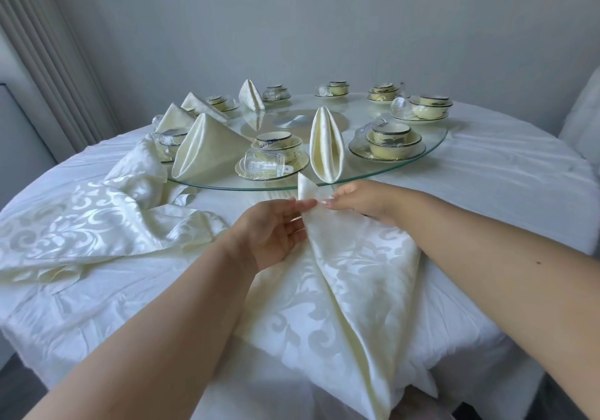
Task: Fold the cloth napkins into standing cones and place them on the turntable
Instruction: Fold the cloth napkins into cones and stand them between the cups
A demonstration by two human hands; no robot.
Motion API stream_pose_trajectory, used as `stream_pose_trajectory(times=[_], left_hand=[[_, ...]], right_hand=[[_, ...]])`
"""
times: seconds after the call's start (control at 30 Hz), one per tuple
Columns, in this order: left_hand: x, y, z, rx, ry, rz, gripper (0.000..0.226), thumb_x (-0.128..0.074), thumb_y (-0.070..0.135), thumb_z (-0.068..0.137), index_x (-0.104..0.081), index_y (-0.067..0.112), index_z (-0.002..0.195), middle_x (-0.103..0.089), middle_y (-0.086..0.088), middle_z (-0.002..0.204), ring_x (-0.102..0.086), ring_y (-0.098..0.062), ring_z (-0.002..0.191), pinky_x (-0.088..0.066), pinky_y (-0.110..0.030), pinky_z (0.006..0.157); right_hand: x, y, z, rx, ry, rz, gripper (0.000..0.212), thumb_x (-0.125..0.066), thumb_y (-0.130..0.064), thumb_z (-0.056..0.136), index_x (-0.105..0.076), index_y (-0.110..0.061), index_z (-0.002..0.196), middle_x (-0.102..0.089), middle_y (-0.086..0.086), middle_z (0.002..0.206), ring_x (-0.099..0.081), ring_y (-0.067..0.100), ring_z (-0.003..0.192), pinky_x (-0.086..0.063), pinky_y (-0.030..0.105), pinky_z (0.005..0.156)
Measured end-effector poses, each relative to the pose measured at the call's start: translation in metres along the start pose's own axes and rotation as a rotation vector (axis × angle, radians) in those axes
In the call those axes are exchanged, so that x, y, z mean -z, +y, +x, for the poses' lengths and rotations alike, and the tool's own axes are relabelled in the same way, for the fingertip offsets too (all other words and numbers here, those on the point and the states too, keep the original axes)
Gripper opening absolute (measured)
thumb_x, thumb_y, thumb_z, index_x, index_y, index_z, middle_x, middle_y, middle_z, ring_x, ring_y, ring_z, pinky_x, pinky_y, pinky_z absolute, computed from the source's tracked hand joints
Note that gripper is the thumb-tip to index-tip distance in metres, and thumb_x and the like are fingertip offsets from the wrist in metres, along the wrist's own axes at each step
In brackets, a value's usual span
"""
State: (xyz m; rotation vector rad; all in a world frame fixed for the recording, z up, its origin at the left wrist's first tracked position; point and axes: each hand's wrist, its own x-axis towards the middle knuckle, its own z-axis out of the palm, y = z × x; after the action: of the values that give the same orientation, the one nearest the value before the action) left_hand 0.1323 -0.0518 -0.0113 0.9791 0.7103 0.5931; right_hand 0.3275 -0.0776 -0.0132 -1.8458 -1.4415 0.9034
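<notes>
A cream patterned napkin [350, 277] lies in front of me on the table, its far corner lifted into a point. My left hand [276, 228] and my right hand [360, 200] pinch that raised corner between fingertips, just short of the glass turntable [435, 147]. On the turntable stand several folded napkin cones, the nearest one [326, 145] at its front edge and a larger cone [211, 147] tipped over at the left. Loose unfolded napkins [97, 221] lie crumpled at the left.
Wrapped sets of yellow bowls and plates [389, 142] and clear glasses [264, 165] ring the turntable. A white tablecloth [487, 173] covers the round table. A curtain [42, 46] hangs at the left and a white chair back [584, 118] stands at the right.
</notes>
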Motion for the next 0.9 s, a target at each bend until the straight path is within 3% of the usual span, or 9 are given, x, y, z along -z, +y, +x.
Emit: stream_pose_trajectory(times=[0.1, 0.17, 0.27, 0.37, 0.47, 0.57, 0.7, 0.8, 0.9], left_hand=[[-0.002, 0.002, 0.002, 0.007, 0.072, 0.041, 0.023, -0.048, 0.008, 0.094, -0.066, -0.003, 0.104, -0.068, -0.015, 0.100, -0.066, -0.023, 0.084, -0.057, -0.030, 0.080], [-0.001, 0.004, 0.004, -0.072, 0.179, 0.240, 0.016, -0.050, 0.001, 0.092, -0.065, 0.003, 0.093, -0.063, -0.014, 0.096, -0.063, -0.022, 0.080, -0.054, -0.030, 0.075], [0.007, 0.009, 0.000, -0.275, 0.332, 0.940, 0.027, -0.045, 0.001, 0.092, -0.067, 0.016, 0.092, -0.064, -0.005, 0.099, -0.062, -0.022, 0.091, -0.050, -0.032, 0.080], [0.010, 0.002, -0.013, -0.295, 0.190, 1.489, 0.029, -0.043, 0.011, 0.093, -0.067, 0.017, 0.108, -0.066, -0.002, 0.111, -0.061, -0.022, 0.103, -0.044, -0.027, 0.083], [0.011, -0.006, -0.019, -0.319, 0.089, 1.523, 0.028, -0.039, 0.022, 0.089, -0.062, 0.008, 0.096, -0.064, -0.003, 0.099, -0.060, -0.022, 0.092, -0.047, -0.033, 0.081], [0.013, -0.008, -0.017, -0.343, 0.050, 1.497, 0.019, -0.038, 0.017, 0.090, -0.055, 0.011, 0.086, -0.058, 0.003, 0.082, -0.055, -0.019, 0.080, -0.045, -0.030, 0.075], [0.018, -0.007, -0.015, -0.379, 0.066, 1.496, 0.025, -0.040, 0.013, 0.094, -0.063, 0.013, 0.104, -0.066, 0.001, 0.105, -0.059, -0.016, 0.097, -0.045, -0.032, 0.087], [0.021, -0.007, -0.015, -0.456, 0.084, 1.501, 0.026, -0.041, 0.013, 0.095, -0.062, 0.009, 0.110, -0.065, -0.004, 0.112, -0.057, -0.018, 0.102, -0.038, -0.026, 0.081], [0.027, -0.006, -0.010, -0.513, 0.078, 1.553, 0.034, -0.039, 0.019, 0.100, -0.054, 0.014, 0.130, -0.056, 0.002, 0.132, -0.050, -0.016, 0.121, -0.030, -0.015, 0.079]], right_hand=[[0.004, 0.002, 0.001, -0.019, -0.021, 0.056, 0.030, -0.072, -0.037, 0.082, -0.061, -0.009, 0.083, -0.055, 0.010, 0.080, -0.048, 0.023, 0.078, -0.035, 0.032, 0.072], [0.008, 0.003, 0.003, -0.024, -0.005, 0.034, 0.031, -0.074, -0.037, 0.079, -0.058, -0.011, 0.080, -0.050, 0.011, 0.077, -0.044, 0.022, 0.075, -0.033, 0.032, 0.071], [0.011, -0.001, 0.002, -0.073, 0.005, -0.185, 0.033, -0.070, -0.041, 0.082, -0.056, -0.014, 0.073, -0.047, 0.009, 0.074, -0.041, 0.021, 0.070, -0.031, 0.030, 0.066], [0.010, -0.010, -0.001, -0.087, -0.035, -0.350, 0.040, -0.066, -0.041, 0.086, -0.042, -0.017, 0.065, -0.039, 0.004, 0.063, -0.035, 0.020, 0.059, -0.025, 0.028, 0.055], [0.003, -0.015, 0.000, -0.030, -0.031, -0.366, 0.039, -0.063, -0.044, 0.088, -0.044, -0.015, 0.068, -0.038, 0.000, 0.061, -0.035, 0.017, 0.059, -0.025, 0.028, 0.054], [-0.005, -0.014, 0.004, 0.044, -0.013, -0.424, 0.048, -0.060, -0.042, 0.090, -0.032, -0.017, 0.061, -0.030, -0.001, 0.058, -0.028, 0.016, 0.055, -0.021, 0.029, 0.052], [-0.010, -0.014, 0.009, 0.062, -0.009, -0.532, 0.050, -0.061, -0.040, 0.090, -0.028, -0.017, 0.060, -0.028, 0.000, 0.059, -0.027, 0.016, 0.054, -0.019, 0.030, 0.051], [-0.012, -0.015, 0.011, 0.072, -0.019, -0.593, 0.047, -0.061, -0.042, 0.090, -0.033, -0.016, 0.062, -0.034, 0.000, 0.060, -0.032, 0.016, 0.054, -0.023, 0.029, 0.051], [-0.016, -0.017, 0.013, 0.100, -0.022, -0.669, 0.045, -0.060, -0.045, 0.089, -0.036, -0.016, 0.064, -0.037, 0.001, 0.062, -0.035, 0.017, 0.057, -0.025, 0.029, 0.052]])
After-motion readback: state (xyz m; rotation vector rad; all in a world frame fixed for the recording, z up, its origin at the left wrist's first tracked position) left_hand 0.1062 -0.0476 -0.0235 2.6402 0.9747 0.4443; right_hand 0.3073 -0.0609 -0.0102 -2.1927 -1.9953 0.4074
